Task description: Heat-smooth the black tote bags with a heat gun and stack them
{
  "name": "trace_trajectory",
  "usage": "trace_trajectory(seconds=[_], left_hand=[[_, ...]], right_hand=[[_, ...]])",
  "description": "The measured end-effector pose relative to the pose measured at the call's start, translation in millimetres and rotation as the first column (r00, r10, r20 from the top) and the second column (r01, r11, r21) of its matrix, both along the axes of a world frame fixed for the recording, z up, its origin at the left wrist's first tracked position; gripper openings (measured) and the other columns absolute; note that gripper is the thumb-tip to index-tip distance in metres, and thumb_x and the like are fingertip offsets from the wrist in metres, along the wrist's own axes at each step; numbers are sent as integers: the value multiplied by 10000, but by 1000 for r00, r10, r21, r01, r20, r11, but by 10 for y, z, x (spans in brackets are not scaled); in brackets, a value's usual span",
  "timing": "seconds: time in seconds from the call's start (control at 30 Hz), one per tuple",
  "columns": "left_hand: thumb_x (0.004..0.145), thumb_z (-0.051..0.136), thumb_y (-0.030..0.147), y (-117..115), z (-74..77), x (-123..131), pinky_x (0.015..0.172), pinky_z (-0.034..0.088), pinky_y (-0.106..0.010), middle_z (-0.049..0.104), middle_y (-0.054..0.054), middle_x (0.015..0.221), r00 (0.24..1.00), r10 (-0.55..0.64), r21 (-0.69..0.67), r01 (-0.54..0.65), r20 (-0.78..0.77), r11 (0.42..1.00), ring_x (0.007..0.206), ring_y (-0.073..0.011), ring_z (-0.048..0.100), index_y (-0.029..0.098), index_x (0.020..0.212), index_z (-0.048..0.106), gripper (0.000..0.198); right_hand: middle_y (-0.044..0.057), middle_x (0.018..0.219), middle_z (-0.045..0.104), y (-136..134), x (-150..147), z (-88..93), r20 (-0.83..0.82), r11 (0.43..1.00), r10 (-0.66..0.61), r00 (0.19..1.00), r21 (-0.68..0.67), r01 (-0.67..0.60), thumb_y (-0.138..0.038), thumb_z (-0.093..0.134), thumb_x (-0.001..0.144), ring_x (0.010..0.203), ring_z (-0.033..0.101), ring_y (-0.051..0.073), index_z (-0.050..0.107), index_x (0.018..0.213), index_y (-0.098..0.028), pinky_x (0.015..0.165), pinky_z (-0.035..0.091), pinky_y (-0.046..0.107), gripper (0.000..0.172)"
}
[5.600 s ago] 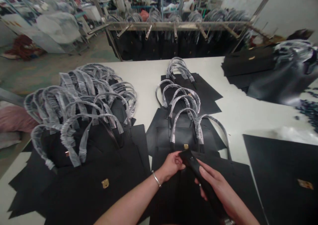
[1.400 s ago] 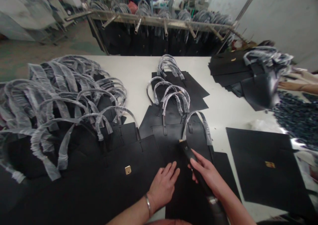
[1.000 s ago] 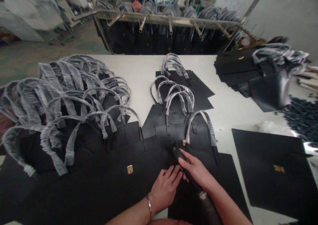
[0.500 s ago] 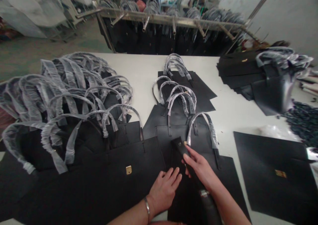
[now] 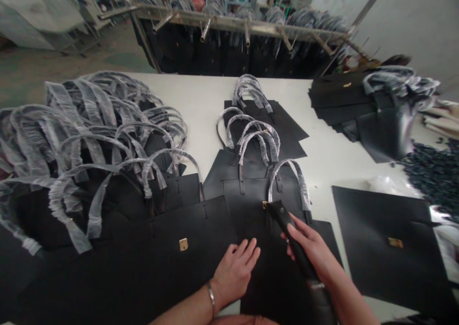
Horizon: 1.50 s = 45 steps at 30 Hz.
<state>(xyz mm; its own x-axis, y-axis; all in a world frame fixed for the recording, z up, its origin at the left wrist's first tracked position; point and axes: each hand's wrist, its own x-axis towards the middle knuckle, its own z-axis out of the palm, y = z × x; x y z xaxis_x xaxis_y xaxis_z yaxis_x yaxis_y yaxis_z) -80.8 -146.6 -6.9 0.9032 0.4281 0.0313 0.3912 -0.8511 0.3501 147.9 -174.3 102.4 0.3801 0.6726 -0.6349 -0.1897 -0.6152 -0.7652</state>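
Note:
My left hand (image 5: 236,270), with a bracelet at the wrist, lies flat on black leather-like bag panels with its fingers stretched out. My right hand (image 5: 310,248) is wrapped round a long black handheld tool (image 5: 299,251) whose exact kind I cannot make out. Its squared tip lies over a black bag panel (image 5: 247,196), just right of a small gold clasp (image 5: 264,205). A plastic-wrapped handle (image 5: 290,165) arches from the panel's upper edge. To the left of my left hand, another black bag panel (image 5: 136,253) bears a gold lock plate (image 5: 183,244).
Many plastic-wrapped handles (image 5: 103,110) crowd the left of the white table (image 5: 201,100). At right lie a single black panel (image 5: 383,229), a stack of bag panels (image 5: 344,105) and a heap of small dark pieces (image 5: 433,172). Behind, a metal rack (image 5: 229,23) holds hanging bags.
My right hand and the black tool have moved right, so the tip has crossed to the right of the gold clasp. My left hand has stayed on the panels. The view has shifted slightly.

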Motion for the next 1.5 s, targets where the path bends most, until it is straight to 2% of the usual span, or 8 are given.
trace_trajectory(seconds=[0.23, 0.53, 0.7, 0.93, 1.03, 1.2, 1.37, 1.5], left_hand=[[942, 412, 277, -7, -27, 23, 934, 336, -411, 299, -63, 1551, 1000, 3, -7, -3, -2, 1000, 1316, -265, 358, 176, 1450, 350, 522], [944, 420, 266, -18, -18, 16, 965, 297, -404, 287, -65, 1556, 1000, 2, -18, -3, -19, 1000, 1331, -255, 340, 181, 1453, 341, 522], [944, 435, 278, -7, -14, 37, 979, 296, -413, 302, -65, 1550, 1000, 18, -36, -18, -3, 999, 1317, -260, 353, 184, 1445, 360, 515], [912, 474, 182, 6, -56, 21, 993, 368, -445, 352, -64, 1523, 1000, 20, -104, -18, 21, 994, 1300, -270, 383, 211, 1425, 380, 522], [924, 424, 88, 234, -63, 50, 991, 418, -387, 518, -56, 1378, 991, 61, -204, -36, 120, 978, 1197, -214, 479, 222, 1314, 498, 419], [966, 444, 167, 959, 27, 244, 910, 467, -298, 612, -55, 1095, 945, 172, -276, -93, 277, 957, 1013, -170, 555, 190, 1133, 600, 230], [947, 527, 269, 1550, 125, 431, 772, 447, -239, 621, -20, 967, 979, -146, -158, 168, 145, 973, 903, -147, 575, 206, 983, 651, 143], [953, 510, 345, 1727, 150, 509, 691, 396, -228, 623, 4, 921, 948, -315, -89, 318, 49, 944, 878, -132, 559, 227, 896, 658, 198]], right_hand=[[-3, 746, 645, -512, -17, -19, -90, 976, 135, 987, -161, -148, -524, 705, 734, 429, 548, 99, 382, 1444, -207, 393, 410, 211, 841], [8, 817, 646, -314, -34, 3, 60, 999, -4, 998, -45, 7, -567, 674, 746, 491, 547, 97, 364, 1454, -197, 456, 445, 231, 857], [-11, 768, 637, -535, -30, -104, -48, 980, 137, 989, -142, -143, -539, 671, 753, 442, 537, 98, 365, 1454, -206, 411, 416, 231, 834], [40, 935, 680, -230, -275, -264, 84, 978, 209, 974, -7, -209, -491, 638, 773, 438, 520, 90, 232, 1483, -164, 441, 452, 259, 881], [100, 1066, 684, -324, -274, -319, 146, 947, 321, 936, -66, -314, -398, 640, 752, 501, 582, 126, 261, 1456, -132, 464, 480, 277, 842], [114, 1149, 675, -537, -284, -458, 378, 898, 421, 825, -45, -437, -301, 606, 743, 1089, 628, 244, 386, 1396, -128, 953, 484, 357, 710], [122, 1115, 682, -553, -319, -482, 447, 887, 442, 778, -90, -453, -325, 544, 791, 1061, 641, 254, 359, 1408, -113, 941, 481, 378, 678], [141, 1214, 649, -558, -335, -500, 480, 878, 447, 755, -75, -473, -285, 526, 795, 1110, 623, 241, 356, 1405, -106, 975, 470, 367, 658]])
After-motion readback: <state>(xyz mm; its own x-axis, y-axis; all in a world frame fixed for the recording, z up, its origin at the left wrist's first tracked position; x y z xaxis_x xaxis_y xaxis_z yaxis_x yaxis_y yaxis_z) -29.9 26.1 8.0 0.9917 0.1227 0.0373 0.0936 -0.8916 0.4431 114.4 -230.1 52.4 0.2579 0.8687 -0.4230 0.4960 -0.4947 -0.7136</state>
